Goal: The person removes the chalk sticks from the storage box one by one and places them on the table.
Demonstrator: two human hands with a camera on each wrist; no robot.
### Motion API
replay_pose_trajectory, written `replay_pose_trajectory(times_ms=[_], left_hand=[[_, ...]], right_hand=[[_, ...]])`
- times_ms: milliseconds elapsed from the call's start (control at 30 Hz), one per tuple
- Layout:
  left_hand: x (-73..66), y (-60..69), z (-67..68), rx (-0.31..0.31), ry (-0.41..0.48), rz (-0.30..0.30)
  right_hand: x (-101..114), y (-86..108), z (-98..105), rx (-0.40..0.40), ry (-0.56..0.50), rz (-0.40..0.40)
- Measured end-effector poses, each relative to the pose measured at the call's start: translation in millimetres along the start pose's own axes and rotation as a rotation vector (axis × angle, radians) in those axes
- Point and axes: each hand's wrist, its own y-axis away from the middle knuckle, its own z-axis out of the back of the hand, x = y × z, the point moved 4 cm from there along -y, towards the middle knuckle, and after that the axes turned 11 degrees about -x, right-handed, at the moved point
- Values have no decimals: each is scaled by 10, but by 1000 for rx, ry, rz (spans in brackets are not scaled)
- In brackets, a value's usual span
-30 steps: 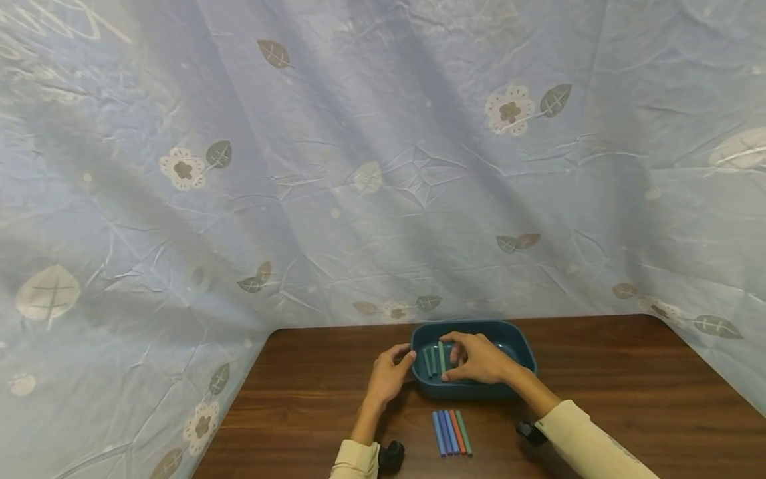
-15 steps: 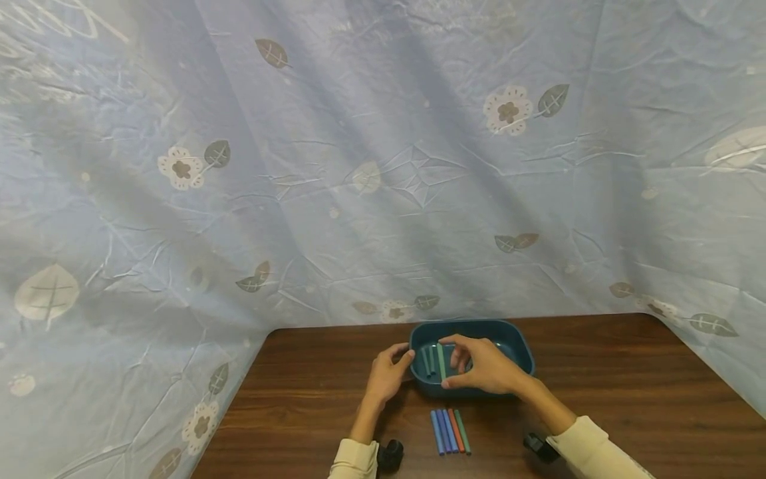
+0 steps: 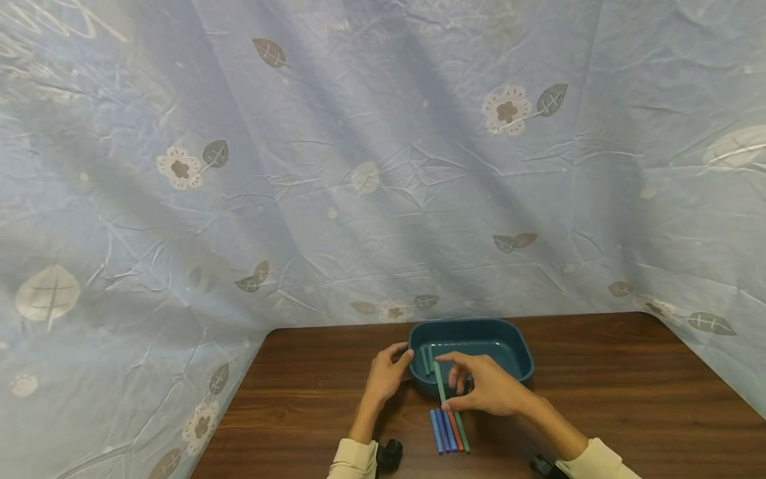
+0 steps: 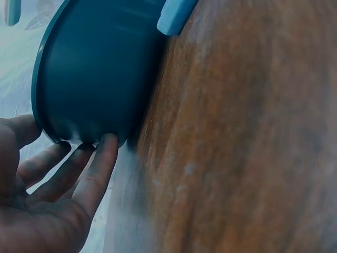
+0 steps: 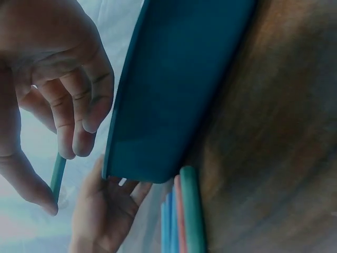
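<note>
My right hand [image 3: 487,387] pinches a light green stick [image 3: 440,384] between thumb and finger at its two ends, raised over the near wall of the teal plastic basin [image 3: 517,356]. Below it, a row of sticks lies on the table: blue sticks [image 3: 435,432], a red stick [image 3: 457,432] and a darker green stick [image 3: 463,436]. At the basin's left end my left hand [image 3: 385,378] holds the rim, thumb on the edge and fingertips against the outer wall [image 4: 100,79]. Inside the basin, at its left, green sticks [image 3: 427,360] lie side by side.
The brown wooden table [image 3: 311,386] runs back to a patterned pale blue curtain [image 3: 371,253]. Black wrist cameras [image 3: 390,455] sit at both cuffs.
My right hand has lifted the light green stick out of the basin and brought it toward me, to above the row's far end. My left hand stays at the basin's rim.
</note>
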Motion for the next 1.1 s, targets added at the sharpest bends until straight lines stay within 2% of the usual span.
replay_pose_trajectory(times_ms=[400, 700, 1100], left_hand=[[-7, -7, -4, -3, -9, 4], [-17, -1, 4, -7, -30, 9], [-23, 1, 2, -4, -26, 16]], right_hand=[[-44, 230, -41, 29, -32, -7], [-154, 390, -77, 60, -25, -37], [-261, 507, -66, 113, -32, -83]])
